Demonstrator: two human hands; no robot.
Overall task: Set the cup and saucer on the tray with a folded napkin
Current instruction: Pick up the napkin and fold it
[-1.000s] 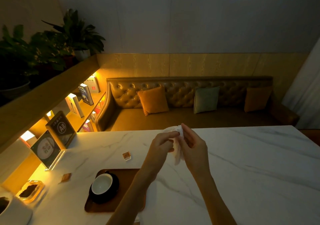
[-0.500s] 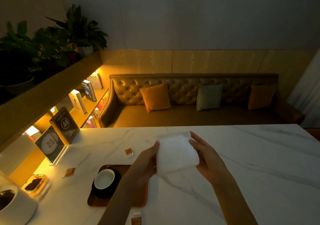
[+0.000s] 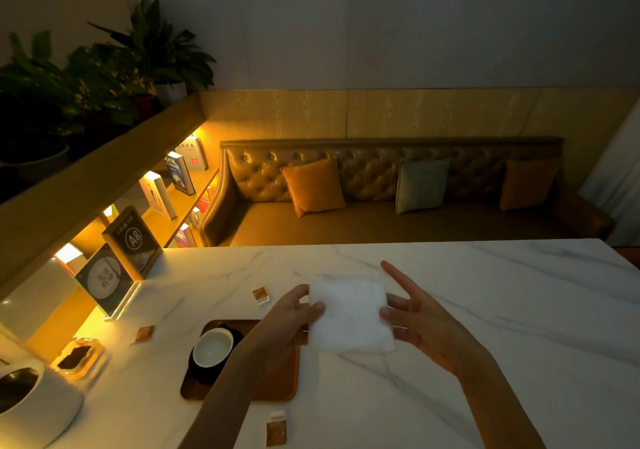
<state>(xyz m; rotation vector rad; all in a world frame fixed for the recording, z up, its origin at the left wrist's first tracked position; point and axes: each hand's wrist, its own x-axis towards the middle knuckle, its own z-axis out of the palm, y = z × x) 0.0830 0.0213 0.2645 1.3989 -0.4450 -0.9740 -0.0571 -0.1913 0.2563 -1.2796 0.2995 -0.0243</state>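
Above the marble bench (image 3: 502,310), the tray (image 3: 277,384) near the left edge carries the black saucer (image 3: 204,374) with the white cup (image 3: 212,347), while the left hand (image 3: 287,324) pinches the square napkin (image 3: 349,313) by its left edge, the right hand (image 3: 424,325) touching its right edge, fingers (image 3: 398,275) spread wide.

Tray (image 3: 277,388): lay on the counter (image 3: 485,310), left of centre.
Cup (image 3: 212,347): stood on the saucer (image 3: 204,372), on the tray's left part.
Napkin (image 3: 349,313): was above the counter, right of the cup.
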